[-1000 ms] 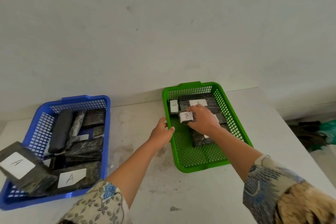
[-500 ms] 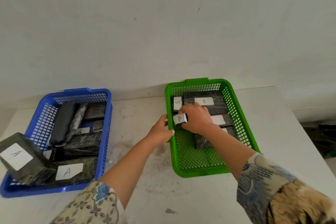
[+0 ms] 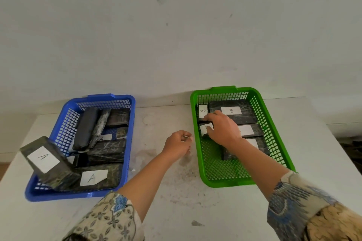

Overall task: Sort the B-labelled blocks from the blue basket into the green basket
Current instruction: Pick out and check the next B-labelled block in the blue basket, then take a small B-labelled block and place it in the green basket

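Note:
The green basket [image 3: 242,180] sits at the right of the white table and holds several dark blocks with white labels, one reading B [image 3: 231,111]. My right hand [image 3: 223,131] is inside it, fingers shut on a small labelled block [image 3: 204,129] low against the basket's left wall. My left hand [image 3: 178,144] hovers over the table just left of the green basket, fingers loosely curled, holding nothing. The blue basket [image 3: 78,194] at the left holds several dark blocks, two with A labels [image 3: 43,159].
The white table [image 3: 176,201] has smudges between the baskets and a small dark speck [image 3: 196,223] near the front. A pale wall rises right behind both baskets. The table's right edge lies a short way past the green basket.
My left hand has come off the green basket's rim and drawn back to the left. My right hand has lowered the small block toward the basket floor.

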